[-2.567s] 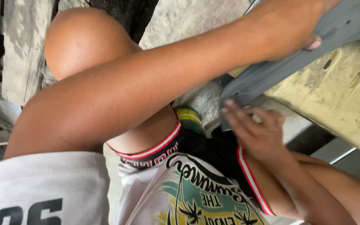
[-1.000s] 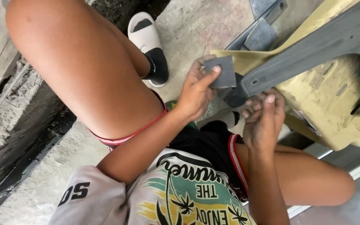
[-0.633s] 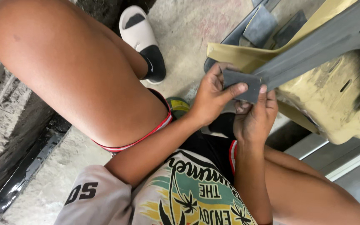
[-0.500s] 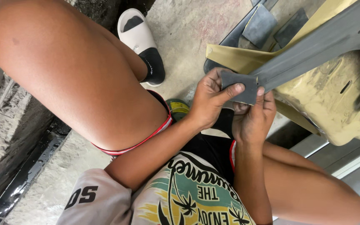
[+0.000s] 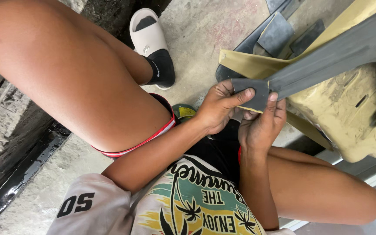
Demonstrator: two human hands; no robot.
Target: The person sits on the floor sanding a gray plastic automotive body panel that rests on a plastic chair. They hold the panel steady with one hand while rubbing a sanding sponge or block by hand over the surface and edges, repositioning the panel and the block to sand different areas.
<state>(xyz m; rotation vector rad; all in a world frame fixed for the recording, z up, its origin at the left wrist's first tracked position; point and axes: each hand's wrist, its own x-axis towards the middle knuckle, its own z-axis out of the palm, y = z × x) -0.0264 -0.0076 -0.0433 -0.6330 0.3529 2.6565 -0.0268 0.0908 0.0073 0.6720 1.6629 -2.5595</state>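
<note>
**Grey sandpaper square pinched in both hands at the panel's edge**

The grey sandpaper square (image 5: pixel 251 93) sits just right of centre in the view, pressed against the near end of a long grey-primed panel (image 5: pixel 336 56) that runs off toward two o'clock. The left hand (image 5: pixel 218 106) comes in from seven o'clock, forearm laid across the raised left thigh, wrist bent upward; its fingers are curled and its thumb lies flat along the face of the square, clamping it. The right hand (image 5: pixel 262 124) rises from six o'clock directly beneath, fingers half-closed, with one fingertip (image 5: pixel 273 96) pressed on the square's right corner. Both hands are closed around the same piece, touching one another.

Under the grey panel lies a yellowish, scuffed body part (image 5: pixel 353 117) with a cut-out, filling the three o'clock side. More dark grey sheets (image 5: pixel 275 32) lie on the concrete floor (image 5: pixel 205 30) at one o'clock. A white slide sandal over a black sock (image 5: pixel 151 39) stands at eleven o'clock. A small round tin with a yellow and green label (image 5: pixel 184 112) peeks out between the thigh and the left wrist, just left of centre.
</note>
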